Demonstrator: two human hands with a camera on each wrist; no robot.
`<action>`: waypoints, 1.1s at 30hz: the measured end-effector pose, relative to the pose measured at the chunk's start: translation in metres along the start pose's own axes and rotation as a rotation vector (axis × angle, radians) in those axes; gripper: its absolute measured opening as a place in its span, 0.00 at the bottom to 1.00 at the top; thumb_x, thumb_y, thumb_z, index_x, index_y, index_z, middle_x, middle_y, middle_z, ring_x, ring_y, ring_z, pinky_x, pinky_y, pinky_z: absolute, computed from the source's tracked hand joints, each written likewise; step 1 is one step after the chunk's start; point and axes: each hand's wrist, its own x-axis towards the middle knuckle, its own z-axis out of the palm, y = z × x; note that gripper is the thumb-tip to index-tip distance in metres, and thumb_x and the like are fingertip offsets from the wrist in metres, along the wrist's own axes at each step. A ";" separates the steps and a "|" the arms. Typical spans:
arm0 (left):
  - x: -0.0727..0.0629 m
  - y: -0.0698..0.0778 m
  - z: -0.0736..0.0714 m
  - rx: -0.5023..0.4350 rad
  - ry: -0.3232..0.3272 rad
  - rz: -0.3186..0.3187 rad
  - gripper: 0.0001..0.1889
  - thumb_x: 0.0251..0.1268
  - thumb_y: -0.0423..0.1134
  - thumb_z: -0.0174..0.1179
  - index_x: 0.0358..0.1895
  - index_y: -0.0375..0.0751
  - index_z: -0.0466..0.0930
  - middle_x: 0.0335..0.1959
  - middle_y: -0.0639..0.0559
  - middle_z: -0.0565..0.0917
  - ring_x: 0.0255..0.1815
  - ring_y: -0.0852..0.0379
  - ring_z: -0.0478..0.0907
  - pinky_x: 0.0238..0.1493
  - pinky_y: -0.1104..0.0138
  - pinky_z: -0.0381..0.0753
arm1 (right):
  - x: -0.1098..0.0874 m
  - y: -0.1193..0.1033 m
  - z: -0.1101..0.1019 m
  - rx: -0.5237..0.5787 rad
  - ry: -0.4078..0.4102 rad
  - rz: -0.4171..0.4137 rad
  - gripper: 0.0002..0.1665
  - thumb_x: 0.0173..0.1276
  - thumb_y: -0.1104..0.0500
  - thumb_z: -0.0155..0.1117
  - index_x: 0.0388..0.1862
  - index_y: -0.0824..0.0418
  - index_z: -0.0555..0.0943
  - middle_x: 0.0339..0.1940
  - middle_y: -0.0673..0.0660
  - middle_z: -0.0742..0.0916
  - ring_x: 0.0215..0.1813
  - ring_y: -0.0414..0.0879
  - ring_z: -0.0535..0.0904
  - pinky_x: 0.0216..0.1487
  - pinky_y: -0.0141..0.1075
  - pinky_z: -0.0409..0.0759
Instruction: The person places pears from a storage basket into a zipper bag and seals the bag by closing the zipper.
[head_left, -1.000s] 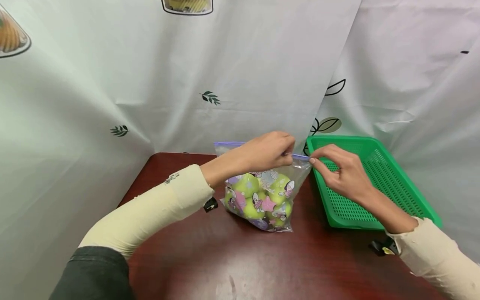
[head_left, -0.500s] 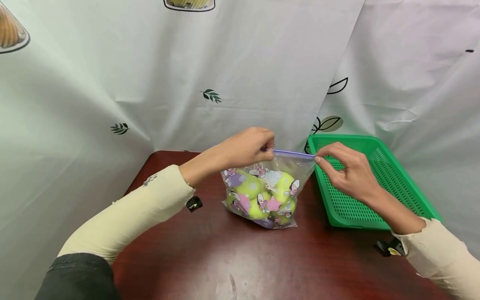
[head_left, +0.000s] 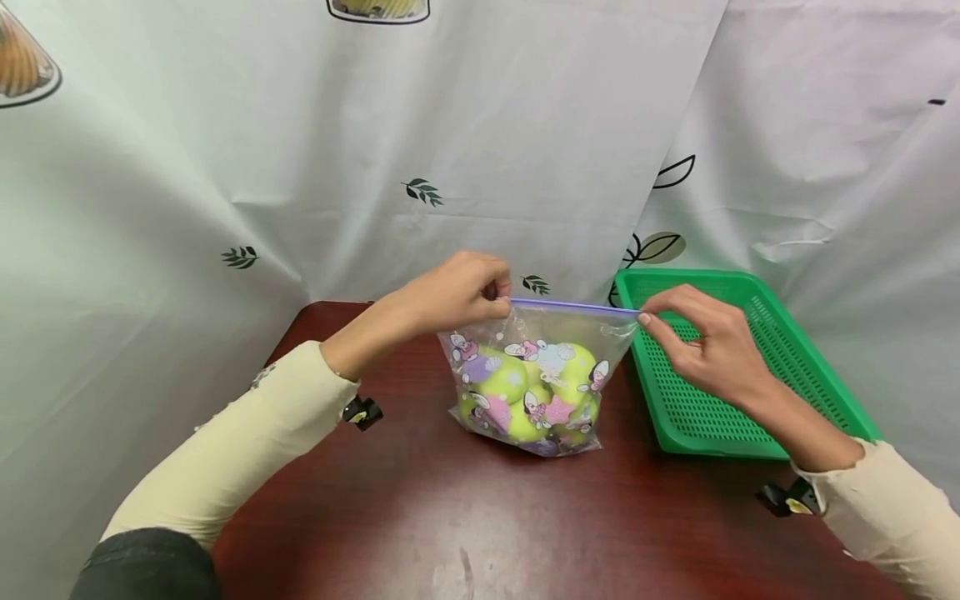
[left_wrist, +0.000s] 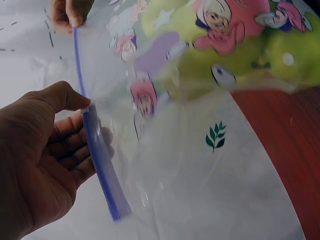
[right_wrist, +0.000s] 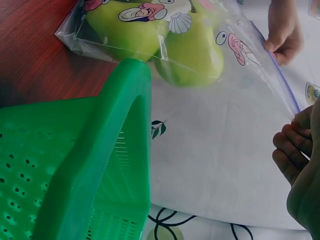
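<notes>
A clear zip bag (head_left: 577,325) with cartoon prints and a purple zip edge stands upright on the table, several green fruits (right_wrist: 192,60) inside; one looks pear-shaped. My left hand (head_left: 465,292) pinches the zip between thumb and fingers, partway along it. In the left wrist view a small pale slider (left_wrist: 85,109) shows under that thumb, and a length of purple strip (left_wrist: 106,175) runs on past the hand. My right hand (head_left: 705,337) pinches the bag's top right corner between thumb and forefinger, its other fingers loosely bent. The top edge is stretched taut between the hands.
A green perforated plastic basket (head_left: 656,417) stands right of the bag, beneath my right hand and forearm. Dark red-brown table (head_left: 480,517) lies under both. A white printed curtain (head_left: 480,150) hangs right behind the table's far edge.
My left hand has slid leftward along the zip edge, uncovering more of the purple strip. My right hand still holds the corner and has shifted slightly right; the bag has shifted slightly right.
</notes>
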 end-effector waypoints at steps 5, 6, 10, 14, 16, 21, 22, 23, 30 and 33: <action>-0.014 -0.008 -0.006 -0.021 0.011 -0.041 0.03 0.71 0.32 0.64 0.37 0.42 0.85 0.36 0.49 0.87 0.37 0.55 0.82 0.42 0.64 0.87 | -0.003 0.002 -0.003 0.008 0.002 0.006 0.09 0.71 0.70 0.75 0.42 0.57 0.93 0.41 0.54 0.94 0.52 0.26 0.84 0.48 0.17 0.81; -0.017 -0.010 -0.007 -0.027 0.014 -0.050 0.03 0.71 0.32 0.65 0.37 0.42 0.85 0.35 0.50 0.87 0.37 0.55 0.82 0.41 0.64 0.87 | -0.003 0.002 -0.003 0.010 0.000 0.007 0.09 0.70 0.70 0.75 0.42 0.58 0.93 0.41 0.54 0.94 0.52 0.26 0.84 0.48 0.17 0.80; -0.031 -0.014 -0.012 -0.045 0.027 -0.074 0.03 0.69 0.32 0.65 0.36 0.44 0.86 0.34 0.52 0.88 0.36 0.56 0.83 0.40 0.66 0.86 | -0.003 0.000 -0.006 0.011 -0.007 0.020 0.10 0.69 0.71 0.75 0.42 0.58 0.93 0.41 0.55 0.94 0.53 0.23 0.83 0.51 0.17 0.80; -0.043 -0.019 -0.016 -0.054 0.043 -0.092 0.04 0.67 0.33 0.65 0.35 0.46 0.87 0.32 0.54 0.87 0.35 0.58 0.82 0.39 0.68 0.83 | -0.004 0.000 -0.008 0.003 0.003 0.024 0.10 0.68 0.72 0.74 0.41 0.59 0.93 0.40 0.56 0.93 0.53 0.21 0.82 0.48 0.17 0.80; -0.050 -0.023 -0.018 -0.058 0.049 -0.105 0.05 0.67 0.32 0.65 0.34 0.47 0.87 0.31 0.55 0.87 0.35 0.58 0.81 0.39 0.69 0.82 | -0.005 0.000 -0.010 0.007 0.015 0.024 0.09 0.68 0.72 0.74 0.41 0.59 0.93 0.40 0.57 0.93 0.53 0.21 0.82 0.49 0.16 0.79; -0.064 -0.028 -0.023 -0.065 0.058 -0.146 0.07 0.68 0.32 0.65 0.33 0.49 0.88 0.30 0.57 0.86 0.34 0.58 0.80 0.37 0.71 0.79 | -0.007 0.001 -0.014 0.021 0.044 0.026 0.07 0.69 0.70 0.74 0.41 0.60 0.93 0.39 0.56 0.93 0.53 0.20 0.82 0.54 0.14 0.76; -0.066 -0.028 -0.024 -0.066 0.059 -0.150 0.07 0.68 0.32 0.65 0.33 0.49 0.88 0.29 0.57 0.86 0.33 0.58 0.80 0.37 0.71 0.79 | -0.007 0.000 -0.014 0.023 0.046 0.021 0.07 0.69 0.70 0.74 0.41 0.60 0.93 0.39 0.56 0.93 0.52 0.21 0.83 0.54 0.14 0.76; -0.067 -0.028 -0.025 -0.069 0.056 -0.152 0.07 0.68 0.32 0.66 0.33 0.49 0.88 0.29 0.57 0.86 0.33 0.58 0.80 0.37 0.71 0.79 | -0.007 0.000 -0.015 0.021 0.041 0.017 0.07 0.69 0.70 0.74 0.41 0.61 0.93 0.39 0.56 0.93 0.52 0.21 0.83 0.53 0.14 0.76; -0.068 -0.028 -0.025 -0.068 0.045 -0.184 0.06 0.67 0.34 0.67 0.33 0.50 0.88 0.29 0.58 0.86 0.33 0.58 0.80 0.37 0.71 0.78 | -0.007 -0.003 -0.015 0.011 -0.003 0.036 0.09 0.68 0.71 0.75 0.41 0.60 0.93 0.39 0.57 0.93 0.52 0.20 0.83 0.50 0.13 0.79; -0.066 -0.031 -0.023 -0.063 0.050 -0.203 0.05 0.67 0.35 0.67 0.33 0.50 0.89 0.29 0.57 0.86 0.33 0.58 0.78 0.37 0.70 0.77 | -0.005 -0.001 -0.013 -0.003 -0.024 0.047 0.09 0.69 0.71 0.75 0.41 0.58 0.93 0.39 0.56 0.94 0.50 0.20 0.83 0.46 0.15 0.80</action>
